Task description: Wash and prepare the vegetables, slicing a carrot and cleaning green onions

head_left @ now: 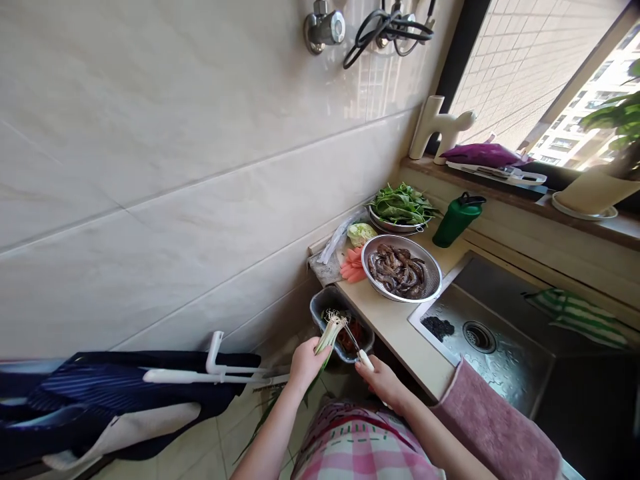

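Observation:
My left hand (306, 364) is closed around a bunch of green onions (327, 335), root ends up, over a small dark waste bin (325, 305) on the floor. My right hand (383, 380) grips a knife with a white handle (364, 359). Its blade reaches up toward the onion roots, just above the bin. The green tops of the onions hang down below my left hand toward the floor.
A metal colander of shrimp (401, 269) stands on the counter (395, 323), with carrot pieces (353, 264), cabbage (361, 233) and a bowl of leafy greens (403, 207) behind. A green bottle (457, 219), steel sink (493, 337), pink towel (495, 427) and striped cloth (575, 315) lie right.

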A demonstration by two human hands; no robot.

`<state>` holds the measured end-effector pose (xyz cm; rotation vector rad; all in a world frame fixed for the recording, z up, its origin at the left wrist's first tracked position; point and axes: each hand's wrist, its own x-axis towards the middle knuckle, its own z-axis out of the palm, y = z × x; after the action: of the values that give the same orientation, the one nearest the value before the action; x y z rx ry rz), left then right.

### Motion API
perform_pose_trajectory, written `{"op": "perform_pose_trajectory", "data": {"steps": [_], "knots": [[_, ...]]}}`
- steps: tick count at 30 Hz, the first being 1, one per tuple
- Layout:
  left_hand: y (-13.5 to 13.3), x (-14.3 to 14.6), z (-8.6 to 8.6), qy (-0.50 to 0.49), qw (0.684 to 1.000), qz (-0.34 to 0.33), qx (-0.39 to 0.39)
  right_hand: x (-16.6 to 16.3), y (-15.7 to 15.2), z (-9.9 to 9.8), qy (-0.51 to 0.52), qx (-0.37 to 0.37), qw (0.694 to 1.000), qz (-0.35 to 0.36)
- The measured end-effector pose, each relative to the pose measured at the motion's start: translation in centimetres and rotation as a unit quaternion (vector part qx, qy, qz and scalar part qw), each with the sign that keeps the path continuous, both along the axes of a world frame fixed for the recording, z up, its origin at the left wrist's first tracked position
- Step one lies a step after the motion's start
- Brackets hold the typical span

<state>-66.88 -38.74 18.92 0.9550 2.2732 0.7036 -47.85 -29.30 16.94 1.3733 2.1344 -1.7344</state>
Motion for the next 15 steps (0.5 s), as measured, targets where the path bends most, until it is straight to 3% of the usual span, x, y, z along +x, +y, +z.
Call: {"op": "perform_pose_trajectory", "data": {"steps": [10,15], "knots": [[-0.1,0.1,-0.5,0.019,0.999,-0.001,-0.032,-0.4,-0.2,-0.9,-0.002,-0.015,1.0,0.011],[-0.2,0.2,-0.4,0.013,1.0,-0.011,-0.022,-0.7,-0.2,0.2,-0.022,-0.005,1.0,0.019]]}}
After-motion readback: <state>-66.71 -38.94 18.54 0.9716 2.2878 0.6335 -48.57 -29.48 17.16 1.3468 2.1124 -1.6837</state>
